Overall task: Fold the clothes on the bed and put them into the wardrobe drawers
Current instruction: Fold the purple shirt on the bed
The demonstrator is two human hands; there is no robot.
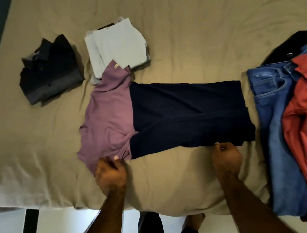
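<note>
Two-tone shirt (159,114) lies long axis left-right mid-frame; left hand (110,172) pinches purple near edge, right hand (226,157) apparently pinches navy edge; shirt extends up-frame from both.

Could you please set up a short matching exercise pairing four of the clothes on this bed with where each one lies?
Things:
1. dark shirt
2. white garment
3. purple-and-navy shirt
4. blue jeans

Places:
A. under the red garment, far right
B. in both hands, at the near edge
C. folded, far left
D. folded, behind the purple collar

Pairs: 1-C, 2-D, 3-B, 4-A
</note>
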